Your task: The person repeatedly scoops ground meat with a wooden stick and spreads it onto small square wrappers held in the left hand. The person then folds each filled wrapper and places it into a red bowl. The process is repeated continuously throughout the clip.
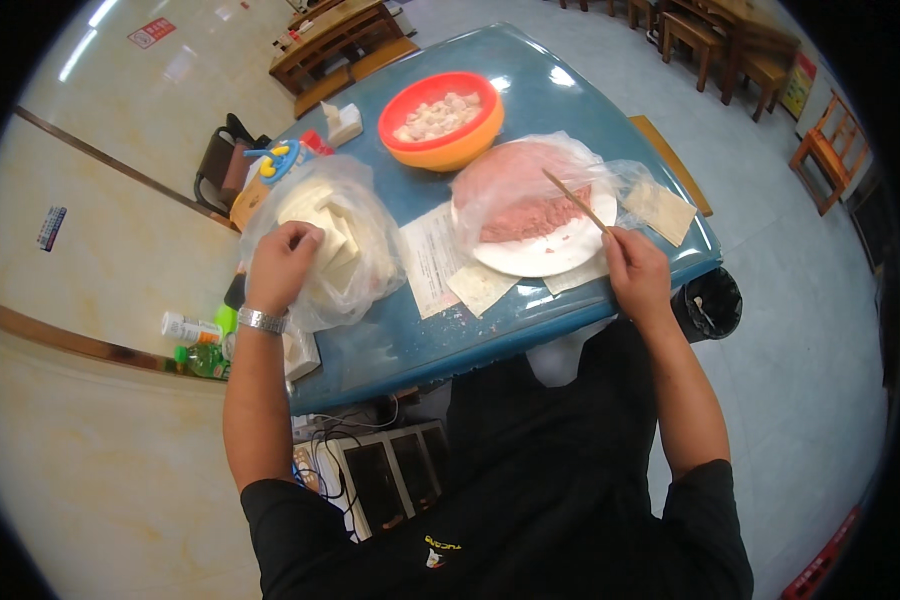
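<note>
My left hand (pixel 285 262) is closed, its fingertips pinching the edge of a pale dough wrapper (pixel 332 238) on a stack inside a clear plastic bag (pixel 368 275). A thin wooden stick (pixel 576 200) is gripped in my right hand (pixel 637 268), its tip slanting up and left over the meat. Pink minced meat (pixel 530 222) is heaped on a white plate (pixel 530 262), partly covered by a clear plastic sheet or bag (pixel 500 180). Behind them, an orange bowl with a red inner rim (pixel 440 160) holds several small whitish pieces, perhaps filled dumplings (pixel 445 115).
Papers (pixel 428 265) and loose beige squares (pixel 662 212) lie around the plate on the blue table (pixel 370 350). A tissue pack (pixel 344 125) and a blue-and-yellow item (pixel 282 160) sit at the far left. Bottles (pixel 202 360) stand by the left wall; a black bin (pixel 710 305) is right.
</note>
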{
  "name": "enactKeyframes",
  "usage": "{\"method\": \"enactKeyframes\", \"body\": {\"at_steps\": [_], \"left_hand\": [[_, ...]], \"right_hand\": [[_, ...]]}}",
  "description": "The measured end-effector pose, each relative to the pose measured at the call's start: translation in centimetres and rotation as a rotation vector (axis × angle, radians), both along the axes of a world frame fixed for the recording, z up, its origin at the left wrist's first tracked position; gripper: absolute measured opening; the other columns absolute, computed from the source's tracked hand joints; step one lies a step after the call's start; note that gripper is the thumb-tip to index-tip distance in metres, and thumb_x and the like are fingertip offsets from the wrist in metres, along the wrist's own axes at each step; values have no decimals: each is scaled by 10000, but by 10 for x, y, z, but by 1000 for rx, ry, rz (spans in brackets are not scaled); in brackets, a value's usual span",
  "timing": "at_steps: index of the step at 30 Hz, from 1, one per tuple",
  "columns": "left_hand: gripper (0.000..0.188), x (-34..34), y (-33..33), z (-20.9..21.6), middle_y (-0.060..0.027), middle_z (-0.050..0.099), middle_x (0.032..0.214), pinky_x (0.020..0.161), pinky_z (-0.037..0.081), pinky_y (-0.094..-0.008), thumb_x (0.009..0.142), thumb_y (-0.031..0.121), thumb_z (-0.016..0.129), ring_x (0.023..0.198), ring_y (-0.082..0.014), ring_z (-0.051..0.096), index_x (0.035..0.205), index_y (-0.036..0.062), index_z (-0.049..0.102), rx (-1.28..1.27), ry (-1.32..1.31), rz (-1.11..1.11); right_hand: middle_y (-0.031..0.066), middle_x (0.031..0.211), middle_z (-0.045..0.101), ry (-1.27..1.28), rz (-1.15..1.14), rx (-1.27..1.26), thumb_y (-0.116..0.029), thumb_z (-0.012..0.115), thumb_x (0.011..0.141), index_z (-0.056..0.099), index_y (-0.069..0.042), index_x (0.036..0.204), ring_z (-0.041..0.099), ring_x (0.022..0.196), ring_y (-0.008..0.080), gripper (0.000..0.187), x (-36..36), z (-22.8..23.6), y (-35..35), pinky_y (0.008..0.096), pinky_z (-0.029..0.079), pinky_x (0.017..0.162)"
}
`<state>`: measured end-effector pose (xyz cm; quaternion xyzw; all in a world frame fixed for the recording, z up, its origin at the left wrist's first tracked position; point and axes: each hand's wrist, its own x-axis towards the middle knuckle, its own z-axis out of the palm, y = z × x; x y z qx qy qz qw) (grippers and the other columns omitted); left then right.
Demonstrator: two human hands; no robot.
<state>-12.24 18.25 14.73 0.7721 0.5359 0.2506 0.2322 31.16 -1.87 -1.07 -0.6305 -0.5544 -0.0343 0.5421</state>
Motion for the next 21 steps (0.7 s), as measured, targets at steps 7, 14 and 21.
{"method": "enactKeyframes", "body": {"at_steps": [7,14,21], "left_hand": [[378,-17,-1,-1,-197,685,1338,1016,597,-455,1150,202,493,1193,-299,706,1406,-75,526,-108,-1154,53],[493,77,-116,-62,-188,618,1508,1235,429,-530,1166,309,442,1409,-348,586,1515,-36,491,-435,-1558,-58],[266,157,-215,-140,-89,722,1237,1004,581,-400,1079,161,661,1113,-229,716,1313,37,633,-978,-1454,-32]], "right_hand": [[170,846,686,25,2,4,-126,732,992,757,-13,1049,676,737,363,129,-3,-2,2,418,528,662],[167,868,707,-54,-20,16,-141,735,990,763,-23,1053,699,767,364,137,2,-3,-1,417,548,683],[166,894,714,95,113,-127,-133,730,997,765,-10,1111,697,778,341,171,4,7,-5,393,555,710]]}}
